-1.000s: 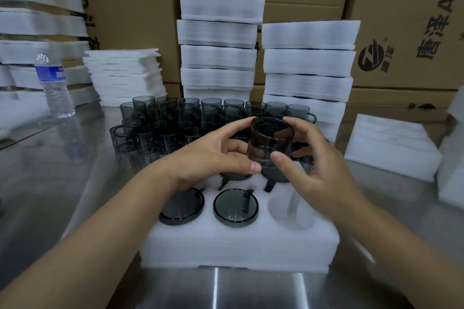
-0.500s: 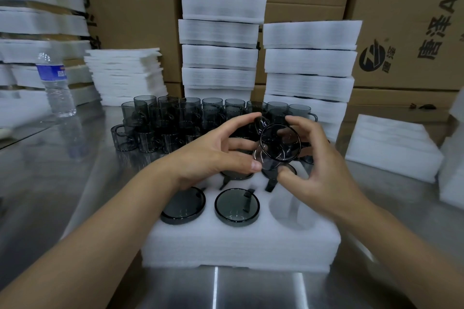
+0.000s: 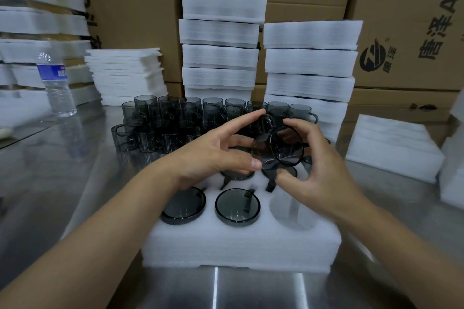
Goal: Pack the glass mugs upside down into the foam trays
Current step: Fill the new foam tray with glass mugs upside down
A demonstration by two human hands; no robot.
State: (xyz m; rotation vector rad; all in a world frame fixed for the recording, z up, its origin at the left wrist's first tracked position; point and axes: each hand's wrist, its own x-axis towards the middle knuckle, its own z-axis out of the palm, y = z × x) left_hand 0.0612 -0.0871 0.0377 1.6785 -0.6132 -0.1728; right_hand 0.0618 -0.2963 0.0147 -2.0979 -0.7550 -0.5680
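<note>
Left hand (image 3: pixel 213 155) and right hand (image 3: pixel 319 175) pinch one smoked glass mug (image 3: pixel 278 148), tipped sideways above the foam tray (image 3: pixel 238 246), where four mugs (image 3: pixel 237 207) sit bottom-up, the near right pocket (image 3: pixel 292 211) gapes, and many upright mugs (image 3: pixel 175 120) wait toward the surface's far edge.

Front-right pocket (image 3: pixel 292 211) of foam tray (image 3: pixel 238 246) open from above — inverted mug (image 3: pixel 237 207) just left of it. Left hand (image 3: pixel 213 155), right hand (image 3: pixel 319 175) and held mug (image 3: pixel 266 150) cover the back row; upright mugs (image 3: pixel 175 120) crowd behind — foam stacks (image 3: pixel 221 32) beyond.
</note>
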